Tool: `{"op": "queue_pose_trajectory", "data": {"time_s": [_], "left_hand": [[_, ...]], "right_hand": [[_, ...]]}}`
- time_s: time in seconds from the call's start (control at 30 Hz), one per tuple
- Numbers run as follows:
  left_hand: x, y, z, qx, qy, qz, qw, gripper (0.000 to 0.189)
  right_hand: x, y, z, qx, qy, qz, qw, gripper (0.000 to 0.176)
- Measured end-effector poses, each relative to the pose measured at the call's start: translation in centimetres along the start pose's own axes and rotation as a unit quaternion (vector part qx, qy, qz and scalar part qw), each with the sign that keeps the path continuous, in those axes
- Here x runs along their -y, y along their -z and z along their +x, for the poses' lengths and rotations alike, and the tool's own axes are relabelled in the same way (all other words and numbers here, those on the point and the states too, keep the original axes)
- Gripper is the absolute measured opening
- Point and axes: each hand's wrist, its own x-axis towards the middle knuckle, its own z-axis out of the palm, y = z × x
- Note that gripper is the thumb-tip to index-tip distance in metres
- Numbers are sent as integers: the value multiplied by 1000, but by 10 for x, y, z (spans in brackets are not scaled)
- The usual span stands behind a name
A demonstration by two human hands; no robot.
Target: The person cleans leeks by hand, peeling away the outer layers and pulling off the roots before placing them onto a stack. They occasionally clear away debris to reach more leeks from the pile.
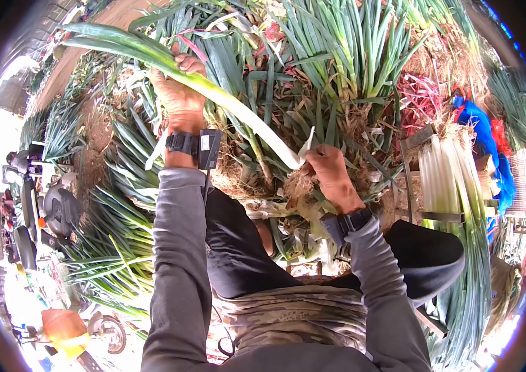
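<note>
- Grey sleeves (179,248) extend forward from the bottom of the head view; camouflage-patterned cloth (291,316) covers the waist, above dark trousers (238,248).
- Left hand (179,93): fingers curled closed around the leek (232,105), near where its green part meets the pale shank. Wrist carries a black strap (182,142) with a dark box (209,149) beside it.
- Right hand (330,170): fingers bent inward, pinched at the leek's root end. Whether they grip the base or a loose outer layer cannot be told. Dark band (351,224) at the wrist.
- Leek position: held aslant between both hands, green leaves at upper left, pale base at lower right.
- Ahead: an upright bunch of leeks (353,56), roots downward, above scattered leaves.
- Right side: a bundle of pale-stemmed leeks (452,177) lies against a metal frame (443,217); blue plastic (486,142) and red strips (421,99) lie nearby.
- Left side: loose leeks (123,229) in a heap; a motorcycle (58,211) stands beyond.
</note>
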Motion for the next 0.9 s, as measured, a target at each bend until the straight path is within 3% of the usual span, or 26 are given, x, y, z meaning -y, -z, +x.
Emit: {"op": "queue_pose_trajectory", "data": {"time_s": [0.07,0.1,0.13,0.17,0.23,0.27,0.3,0.33,0.37,0.4,0.5,0.53,0.57,0.73,0.8,0.9], "left_hand": [[1,-3,0,11,4,-4,1000,48],[-1,-3,1,16,4,-5,1000,47],[-4,-3,3,31,13,-14,999,47],[-6,-1,3,25,11,-12,1000,47],[-7,0,-1,10,6,-7,1000,48],[-5,2,-2,3,1,11,1000,47],[-2,3,-3,-18,1,37,999,43],[3,2,-5,-36,0,53,998,41],[8,2,-6,-52,-2,68,996,39],[12,1,-4,-63,-17,89,994,38],[25,-3,-4,-101,-43,141,984,35],[33,-8,-8,-113,-40,149,981,34],[38,-13,-11,-126,-37,157,979,33],[76,-32,-29,-115,57,172,977,35],[89,-25,-28,-61,76,197,975,36],[93,-16,-28,-59,56,231,970,32]], "right_hand": [[-19,15,1,-6,36,153,988,21],[-24,26,-3,-47,166,-3,985,20],[-27,39,-7,-86,289,-158,940,19],[-29,50,-5,-121,401,-305,855,18],[-35,66,6,-95,179,-144,969,20],[-39,71,10,-78,57,-60,993,20],[-32,68,9,-92,121,-238,959,23],[-25,67,5,-105,181,-407,889,25],[-15,69,2,-115,236,-561,785,27],[26,50,-5,-110,106,-614,774,34],[54,35,7,-90,237,-434,865,35],[63,20,15,-32,313,-317,895,38],[74,11,20,-5,316,-291,903,40],[131,-51,47,86,334,-248,905,43],[146,-70,49,124,315,-212,917,40],[136,-75,56,63,382,-211,898,29]]}}
